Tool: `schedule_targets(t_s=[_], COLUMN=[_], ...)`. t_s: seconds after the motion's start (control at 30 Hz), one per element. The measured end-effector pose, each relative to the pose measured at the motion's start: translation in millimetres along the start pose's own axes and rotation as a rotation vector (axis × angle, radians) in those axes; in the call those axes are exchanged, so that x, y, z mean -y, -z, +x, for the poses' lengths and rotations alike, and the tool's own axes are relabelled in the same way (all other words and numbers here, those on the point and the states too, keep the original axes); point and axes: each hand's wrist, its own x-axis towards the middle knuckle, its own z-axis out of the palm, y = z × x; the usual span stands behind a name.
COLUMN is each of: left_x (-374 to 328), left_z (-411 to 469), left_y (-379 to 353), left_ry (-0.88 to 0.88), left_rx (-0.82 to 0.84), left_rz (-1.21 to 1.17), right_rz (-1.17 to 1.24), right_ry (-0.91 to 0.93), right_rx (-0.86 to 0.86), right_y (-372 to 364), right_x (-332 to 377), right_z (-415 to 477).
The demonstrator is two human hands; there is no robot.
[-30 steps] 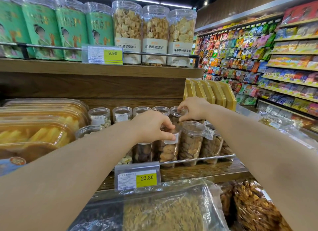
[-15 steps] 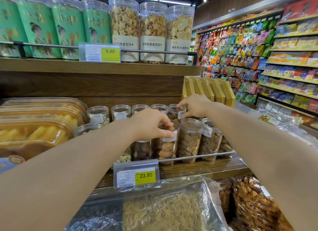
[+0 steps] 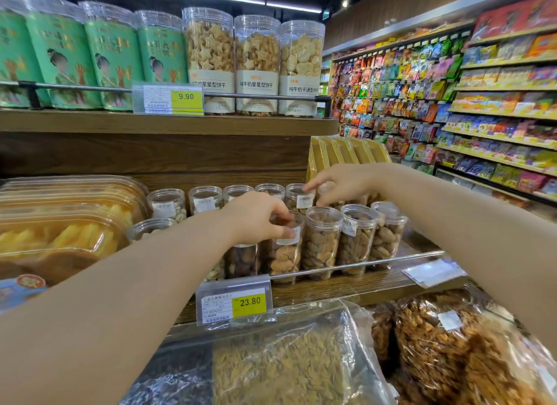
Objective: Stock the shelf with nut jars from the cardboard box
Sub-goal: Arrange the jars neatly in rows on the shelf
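Observation:
Clear plastic nut jars stand in two rows on the wooden shelf (image 3: 346,287) behind a metal rail. My left hand (image 3: 256,217) grips the lid of a front-row nut jar (image 3: 284,257) filled with pale nuts. To its right stand more front-row jars (image 3: 322,242) of brown nuts. My right hand (image 3: 343,183) reaches to the back row, its fingertips spread round the top of a back-row jar (image 3: 327,193), which it mostly hides. Beside that one stands a jar with a barcode label (image 3: 298,198). The cardboard box is out of view.
A yellow 23.80 price tag (image 3: 235,303) hangs on the shelf edge. Trays of yellow snacks (image 3: 60,232) fill the shelf's left side; yellow packs (image 3: 346,151) stand at its right end. Tall biscuit jars (image 3: 256,64) line the upper shelf. Bagged snacks (image 3: 446,350) lie below.
Both hands stay on the same jars. The right hand's fingers have spread a little over the back-row jar. The view has shifted slightly.

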Motion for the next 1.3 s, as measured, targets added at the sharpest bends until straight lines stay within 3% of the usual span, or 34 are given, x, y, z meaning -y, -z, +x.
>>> schedule_targets(t_s=[0.17,0.53,0.77,0.93,1.3], left_x=[0.4,0.0,2.0,1.6,0.3], left_z=[-0.2,0.5,1.6,0.8,1.7], left_y=[-1.9,-3.3,-4.8,-4.9,-2.1], left_ry=[0.001,0.004,0.001,0.003,-0.003], left_rx=[-0.015,-0.047,-0.052,-0.047,-0.030], left_rz=[-0.024,-0.005,-0.011,-0.029,-0.019], right_rz=[-0.109,-0.314,-0.337,-0.337,-0.412], right_ry=[-0.005,0.085,0.068,0.088,0.038], right_rx=[0.187,-0.127,-0.012,-0.130,-0.222], right_y=[-7.2,-33.4,-28.8,-37.5,-44.7], right_x=[1.9,5.9,-9.2,-12.4,-10.1], right_z=[-24.4,-22.9,-25.2,-24.3,-23.0])
